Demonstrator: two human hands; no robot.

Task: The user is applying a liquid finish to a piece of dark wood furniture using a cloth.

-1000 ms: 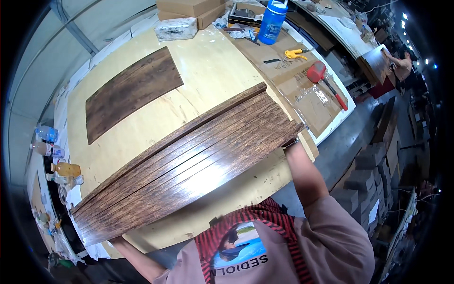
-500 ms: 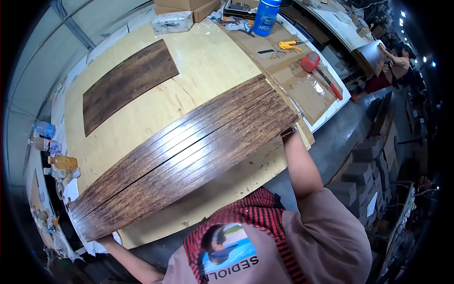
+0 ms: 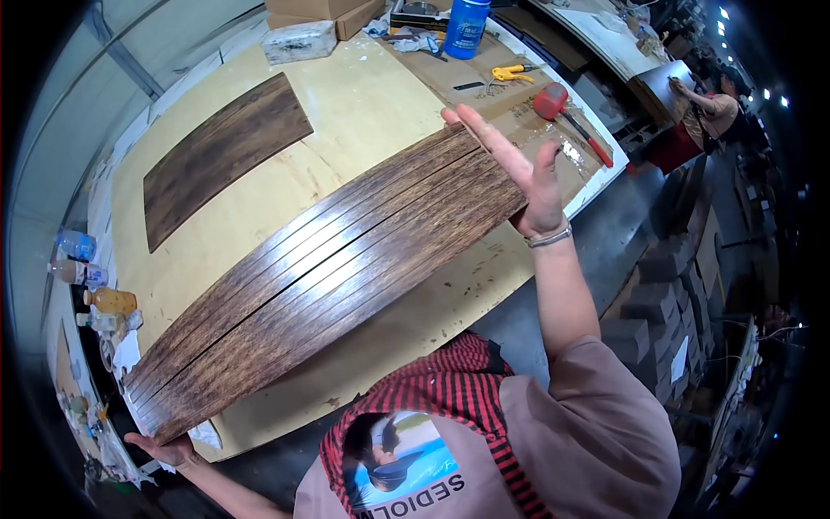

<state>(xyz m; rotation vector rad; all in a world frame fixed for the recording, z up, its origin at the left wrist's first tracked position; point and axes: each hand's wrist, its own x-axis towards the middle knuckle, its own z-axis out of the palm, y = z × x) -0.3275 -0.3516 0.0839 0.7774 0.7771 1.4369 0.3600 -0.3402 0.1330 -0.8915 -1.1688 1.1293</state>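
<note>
A long, dark brown wood-grain panel (image 3: 337,268) lies slantwise across the front of the table, lengthwise lines running along it and a darker line near its middle. Against its right end rests my right hand (image 3: 529,186), palm to the edge, fingers stretched flat and thumb apart. My left hand (image 3: 169,451) is at the panel's near left corner, its fingers extended and partly hidden by the panel. Farther back lies a smaller dark brown board (image 3: 226,160), apart from both hands.
The pale tabletop (image 3: 363,112) carries cardboard at its right with a red mallet (image 3: 551,102), a yellow air blow gun (image 3: 512,73) and a blue container (image 3: 468,30). Bottles (image 3: 112,301) line the left side. Grey blocks (image 3: 653,303) are stacked at right; another person (image 3: 713,108) works beyond.
My right hand has come up from beneath the panel's right corner to lie flat along its end. My left hand's fingers now show beyond the left corner. The view has shifted slightly.
</note>
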